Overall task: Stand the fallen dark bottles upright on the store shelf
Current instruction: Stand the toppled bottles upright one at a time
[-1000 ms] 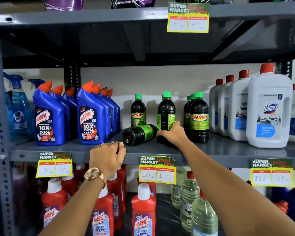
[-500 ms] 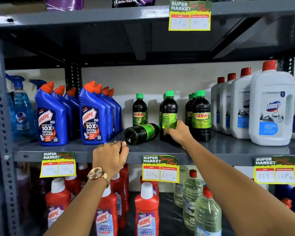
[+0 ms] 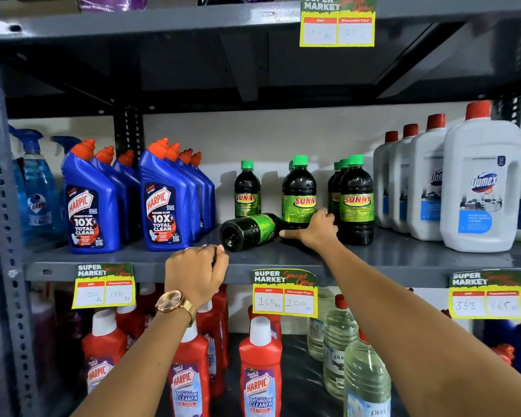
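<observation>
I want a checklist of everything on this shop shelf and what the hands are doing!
Surface: grey metal shelf, middle tier.
Job's things: one fallen dark bottle on its side, base toward the camera; upright Sunny bottles behind and beside it.
Clutter: blue Harpic bottles left, white Domex jugs right, price tags on the shelf edge.
Grippers: right hand at the foot of an upright bottle, grip unclear; left hand curled on the shelf edge, wearing a watch.
Cables: nothing seen.
Surroundings: red Harpic bottles on the tier below.

Right hand [image 3: 315,230] at upright dark bottle's [image 3: 299,195] base, fallen bottle [image 3: 248,231] alongside on shelf [image 3: 403,251].
</observation>
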`<action>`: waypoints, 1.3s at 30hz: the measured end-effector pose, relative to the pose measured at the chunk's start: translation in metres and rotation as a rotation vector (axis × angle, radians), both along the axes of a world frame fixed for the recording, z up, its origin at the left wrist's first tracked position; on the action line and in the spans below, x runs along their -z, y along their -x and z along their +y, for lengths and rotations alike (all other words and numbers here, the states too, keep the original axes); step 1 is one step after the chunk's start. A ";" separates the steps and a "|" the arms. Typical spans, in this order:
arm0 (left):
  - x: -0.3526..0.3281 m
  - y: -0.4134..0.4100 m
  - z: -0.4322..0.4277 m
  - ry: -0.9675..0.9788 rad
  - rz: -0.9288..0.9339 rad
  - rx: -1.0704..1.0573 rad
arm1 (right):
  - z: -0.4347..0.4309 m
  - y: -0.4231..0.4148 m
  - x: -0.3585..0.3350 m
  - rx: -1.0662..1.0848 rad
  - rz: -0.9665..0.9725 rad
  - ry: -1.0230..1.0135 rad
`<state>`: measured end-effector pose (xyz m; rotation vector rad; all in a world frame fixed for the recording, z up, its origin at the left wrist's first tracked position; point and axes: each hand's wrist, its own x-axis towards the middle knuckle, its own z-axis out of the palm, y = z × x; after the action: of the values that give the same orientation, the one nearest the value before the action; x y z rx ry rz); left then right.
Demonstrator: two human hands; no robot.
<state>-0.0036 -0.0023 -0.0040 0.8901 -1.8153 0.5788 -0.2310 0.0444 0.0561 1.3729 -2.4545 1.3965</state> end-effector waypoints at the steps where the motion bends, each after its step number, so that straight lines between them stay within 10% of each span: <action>1: 0.000 0.000 0.000 0.001 -0.002 0.002 | 0.000 0.000 0.000 -0.019 -0.027 0.000; 21: 0.002 0.000 -0.005 0.020 -0.001 0.007 | 0.005 -0.004 0.000 0.041 0.144 -0.032; 27: -0.005 -0.015 -0.008 -0.014 -0.147 0.052 | 0.020 -0.020 -0.009 -0.035 0.380 0.384; 34: -0.011 -0.035 -0.016 0.001 -0.298 0.243 | 0.008 -0.064 -0.035 -0.287 -0.211 -0.327; 39: -0.006 -0.031 -0.015 -0.008 -0.257 0.154 | -0.027 -0.082 -0.035 -0.170 -0.339 -0.323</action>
<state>0.0272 -0.0177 0.0019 0.6982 -2.0976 0.6096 -0.1494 0.0174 0.0915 1.5473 -2.9529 1.4146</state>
